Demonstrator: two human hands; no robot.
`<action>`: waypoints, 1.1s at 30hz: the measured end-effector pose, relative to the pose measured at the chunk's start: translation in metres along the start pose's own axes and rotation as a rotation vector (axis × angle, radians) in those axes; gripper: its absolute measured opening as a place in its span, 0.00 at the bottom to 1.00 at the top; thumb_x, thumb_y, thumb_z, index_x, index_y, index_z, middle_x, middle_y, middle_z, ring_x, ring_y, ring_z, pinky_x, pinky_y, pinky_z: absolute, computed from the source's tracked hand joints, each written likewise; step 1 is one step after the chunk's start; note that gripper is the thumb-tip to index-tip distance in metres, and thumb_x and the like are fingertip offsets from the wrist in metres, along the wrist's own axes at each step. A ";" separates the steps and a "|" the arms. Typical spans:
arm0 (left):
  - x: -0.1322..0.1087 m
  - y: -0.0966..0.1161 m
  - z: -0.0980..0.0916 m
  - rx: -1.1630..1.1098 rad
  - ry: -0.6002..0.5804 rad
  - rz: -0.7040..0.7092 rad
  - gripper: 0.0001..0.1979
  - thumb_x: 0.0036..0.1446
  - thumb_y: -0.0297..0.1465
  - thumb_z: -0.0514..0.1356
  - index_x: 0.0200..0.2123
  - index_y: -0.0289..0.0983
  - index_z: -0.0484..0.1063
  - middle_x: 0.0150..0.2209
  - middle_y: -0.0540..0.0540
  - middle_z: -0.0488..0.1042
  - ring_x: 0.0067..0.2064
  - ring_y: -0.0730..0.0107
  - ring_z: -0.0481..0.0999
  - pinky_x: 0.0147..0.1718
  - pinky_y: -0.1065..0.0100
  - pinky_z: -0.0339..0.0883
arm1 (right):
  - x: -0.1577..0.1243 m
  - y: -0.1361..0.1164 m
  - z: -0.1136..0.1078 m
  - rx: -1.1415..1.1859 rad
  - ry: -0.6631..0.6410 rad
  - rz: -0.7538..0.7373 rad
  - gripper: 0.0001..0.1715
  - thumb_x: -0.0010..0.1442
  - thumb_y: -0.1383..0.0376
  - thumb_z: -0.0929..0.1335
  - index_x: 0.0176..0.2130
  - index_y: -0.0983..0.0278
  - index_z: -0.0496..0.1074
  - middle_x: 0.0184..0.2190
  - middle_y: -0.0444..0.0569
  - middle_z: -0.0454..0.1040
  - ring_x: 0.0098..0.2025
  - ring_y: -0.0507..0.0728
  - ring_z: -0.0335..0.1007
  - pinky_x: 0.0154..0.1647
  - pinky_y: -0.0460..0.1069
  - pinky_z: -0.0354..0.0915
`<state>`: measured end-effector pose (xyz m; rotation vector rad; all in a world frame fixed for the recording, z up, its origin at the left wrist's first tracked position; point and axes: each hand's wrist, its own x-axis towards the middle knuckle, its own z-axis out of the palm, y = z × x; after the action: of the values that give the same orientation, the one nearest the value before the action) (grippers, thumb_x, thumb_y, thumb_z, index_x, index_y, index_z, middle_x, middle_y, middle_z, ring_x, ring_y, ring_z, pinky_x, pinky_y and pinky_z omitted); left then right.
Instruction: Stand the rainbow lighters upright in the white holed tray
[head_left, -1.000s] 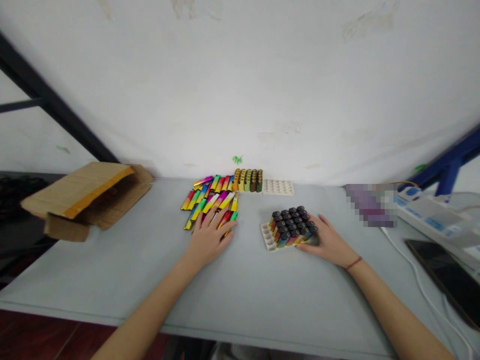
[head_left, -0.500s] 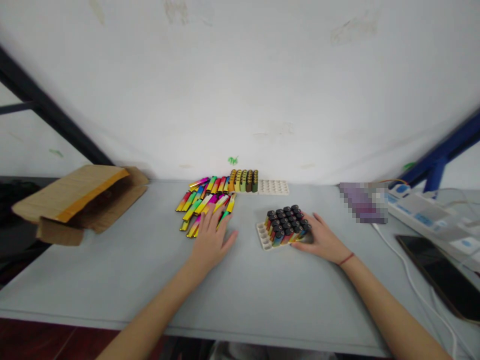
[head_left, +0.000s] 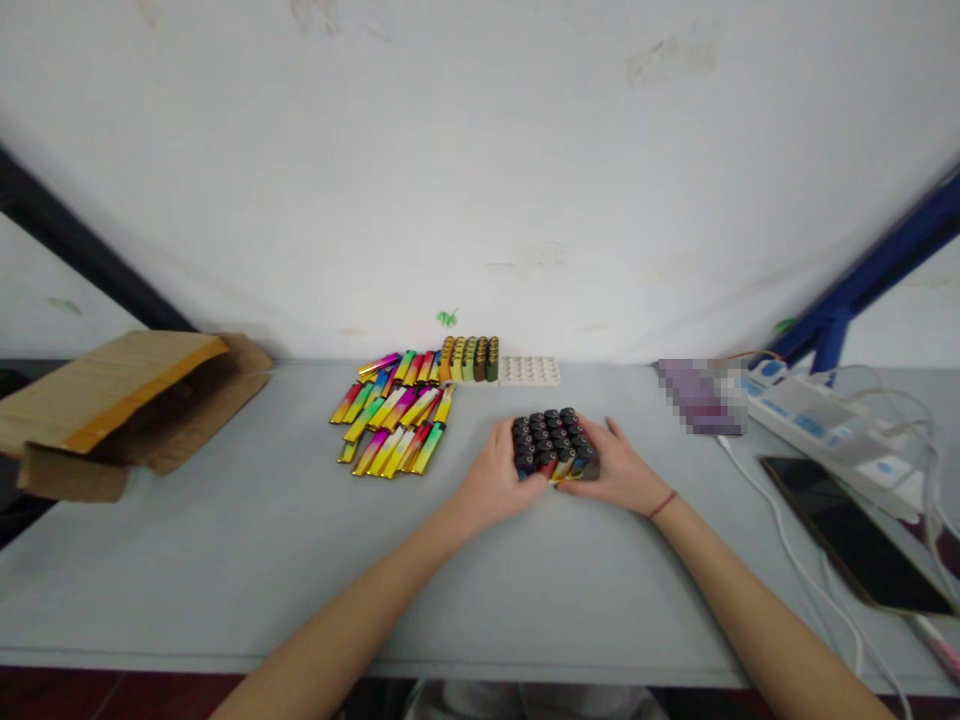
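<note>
Several upright pieces that look like lighters (head_left: 553, 440), with black tops and shiny coloured sides, stand packed in a tight block. My left hand (head_left: 495, 478) is curled against the block's left side, thumb at the front. From the right my right hand (head_left: 616, 468) grips the block, its thumb along the near edge. The white tray under the block is almost wholly hidden. To the left of my hands lies a loose spread of shiny rainbow-coloured lighters (head_left: 397, 410).
Near the wall stand rows of yellow-to-dark-green upright pieces (head_left: 471, 360), beside a white tray with round hollows (head_left: 531, 370). An open cardboard box (head_left: 150, 390) is at left. A power strip (head_left: 825, 420), a phone (head_left: 847, 530) and white cables (head_left: 787, 540) lie at right.
My left hand has left the loose lighters, moved right and closed on the left side of the black-topped block. My right hand stays on its right side. The view has shifted slightly.
</note>
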<state>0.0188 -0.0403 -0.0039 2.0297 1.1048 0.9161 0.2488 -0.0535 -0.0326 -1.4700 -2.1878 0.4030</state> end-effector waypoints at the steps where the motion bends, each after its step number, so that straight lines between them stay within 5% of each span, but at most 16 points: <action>1: -0.001 -0.001 0.000 -0.021 0.018 -0.028 0.29 0.50 0.33 0.63 0.55 0.30 0.63 0.52 0.31 0.71 0.55 0.47 0.73 0.57 0.47 0.67 | 0.000 -0.002 0.000 0.002 0.001 0.000 0.60 0.49 0.43 0.74 0.69 0.64 0.50 0.65 0.67 0.64 0.65 0.73 0.61 0.66 0.77 0.41; 8: -0.009 -0.011 0.004 -0.102 0.054 0.016 0.37 0.52 0.28 0.60 0.65 0.32 0.53 0.64 0.31 0.64 0.65 0.51 0.65 0.65 0.47 0.57 | -0.003 -0.010 0.003 -0.003 0.041 -0.014 0.57 0.51 0.44 0.73 0.69 0.62 0.51 0.65 0.65 0.64 0.64 0.73 0.62 0.65 0.77 0.43; 15: -0.013 -0.008 0.010 -0.069 0.128 0.030 0.37 0.55 0.28 0.57 0.67 0.34 0.51 0.64 0.32 0.64 0.66 0.53 0.64 0.66 0.48 0.56 | -0.004 -0.012 0.003 -0.023 0.038 -0.004 0.54 0.52 0.45 0.73 0.68 0.61 0.53 0.63 0.65 0.66 0.63 0.73 0.64 0.65 0.76 0.45; 21: -0.010 -0.015 0.002 -0.095 0.022 0.079 0.34 0.59 0.32 0.58 0.66 0.35 0.50 0.63 0.31 0.62 0.65 0.51 0.63 0.65 0.47 0.56 | -0.005 -0.012 0.006 -0.024 0.049 -0.003 0.52 0.52 0.48 0.72 0.67 0.61 0.55 0.63 0.65 0.66 0.64 0.73 0.62 0.66 0.76 0.42; 26: -0.006 -0.017 0.000 -0.133 0.015 0.038 0.32 0.58 0.41 0.61 0.60 0.35 0.53 0.56 0.33 0.65 0.58 0.51 0.68 0.59 0.47 0.62 | -0.006 -0.012 0.006 -0.018 0.018 -0.001 0.50 0.52 0.48 0.72 0.66 0.61 0.55 0.62 0.64 0.67 0.64 0.72 0.62 0.67 0.76 0.39; 33: 0.002 -0.023 -0.005 -0.150 0.072 0.120 0.23 0.59 0.36 0.57 0.55 0.38 0.57 0.45 0.44 0.68 0.44 0.63 0.71 0.49 0.57 0.68 | -0.005 -0.013 0.005 -0.017 -0.006 -0.002 0.50 0.52 0.49 0.71 0.67 0.60 0.54 0.63 0.64 0.67 0.64 0.72 0.62 0.66 0.77 0.38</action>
<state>0.0053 -0.0273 -0.0189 1.9702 0.9298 1.1065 0.2376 -0.0629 -0.0311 -1.4769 -2.2022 0.3895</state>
